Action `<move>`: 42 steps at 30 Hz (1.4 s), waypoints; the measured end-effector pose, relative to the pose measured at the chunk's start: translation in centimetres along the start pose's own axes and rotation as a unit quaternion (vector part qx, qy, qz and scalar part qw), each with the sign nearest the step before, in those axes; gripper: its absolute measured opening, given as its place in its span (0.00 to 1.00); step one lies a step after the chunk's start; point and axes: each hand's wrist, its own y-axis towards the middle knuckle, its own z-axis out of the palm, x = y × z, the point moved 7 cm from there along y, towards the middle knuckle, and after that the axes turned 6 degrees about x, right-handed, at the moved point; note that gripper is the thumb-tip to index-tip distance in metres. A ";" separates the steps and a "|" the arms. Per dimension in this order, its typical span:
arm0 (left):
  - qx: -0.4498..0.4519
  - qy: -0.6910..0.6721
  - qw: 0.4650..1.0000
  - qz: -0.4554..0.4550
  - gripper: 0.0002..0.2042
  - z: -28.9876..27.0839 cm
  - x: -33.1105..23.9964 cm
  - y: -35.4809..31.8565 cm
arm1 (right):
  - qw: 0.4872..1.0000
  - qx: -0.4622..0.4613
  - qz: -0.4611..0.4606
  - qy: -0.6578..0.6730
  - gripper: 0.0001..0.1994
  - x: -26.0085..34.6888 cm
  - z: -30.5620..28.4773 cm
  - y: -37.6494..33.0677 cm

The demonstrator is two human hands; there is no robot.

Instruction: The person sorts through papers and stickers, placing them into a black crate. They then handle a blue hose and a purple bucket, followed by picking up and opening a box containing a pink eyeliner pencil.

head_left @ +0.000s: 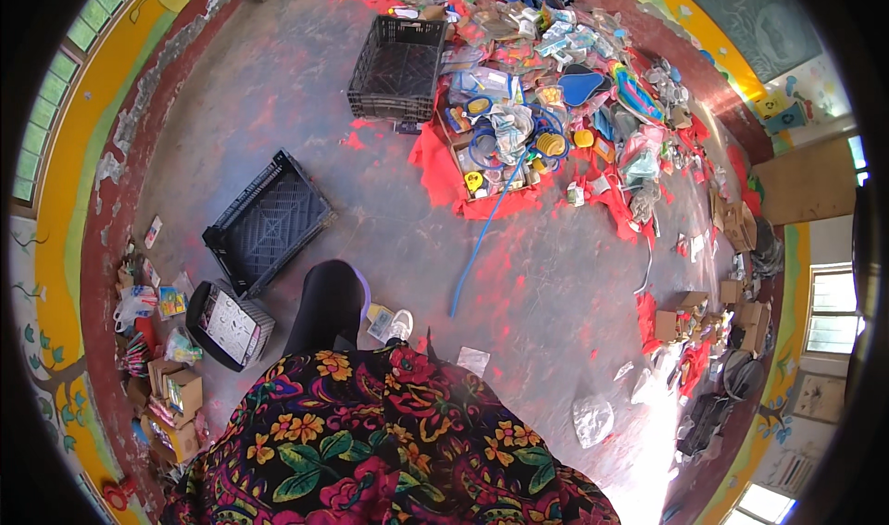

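Note:
Neither of my hands shows in the head view. My floral garment [370, 442] fills the lower middle. Above it, a leg in black [329, 303] steps forward, with a white shoe [400, 324] beside it. A small flat packet [378, 318] lies on the floor by the shoe. Ahead, a long blue tube [482, 238] runs from the floor up into a pile of packaged toys and bags [546, 90] heaped on a red cloth [440, 168].
One black plastic crate [398, 67] stands at the pile's left edge, and a second black crate [269, 221] lies near my leg. A dark basket [227, 326] holds a white patterned item. Cardboard boxes [176, 395] line the left wall, and more boxes [732, 312] the right.

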 end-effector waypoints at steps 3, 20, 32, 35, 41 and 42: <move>-0.007 -0.023 1.000 -0.002 0.13 -0.2 -0.4 0.7 | 1.000 0.011 0.027 0.001 0.21 -1.7 -1.1 0.3; -0.009 0.002 0.972 0.233 0.11 -15.9 -12.4 29.0 | 0.999 -0.019 -0.025 0.026 0.22 25.0 -19.0 10.8; -0.211 -0.097 0.951 0.206 0.11 -47.9 -28.8 32.9 | 0.996 -0.031 -0.058 0.059 0.23 43.3 -33.7 16.4; -0.176 -0.088 0.956 0.217 0.11 -51.0 -33.0 34.0 | 0.998 -0.011 -0.031 0.052 0.23 40.7 -35.1 19.2; -0.055 0.079 0.982 0.162 0.13 -51.3 -34.9 40.3 | 0.999 0.047 -0.003 -0.027 0.24 35.9 -42.3 26.1; -0.013 0.122 0.981 0.153 0.14 -51.2 -33.9 40.7 | 0.997 0.057 -0.011 -0.046 0.24 36.2 -44.3 27.8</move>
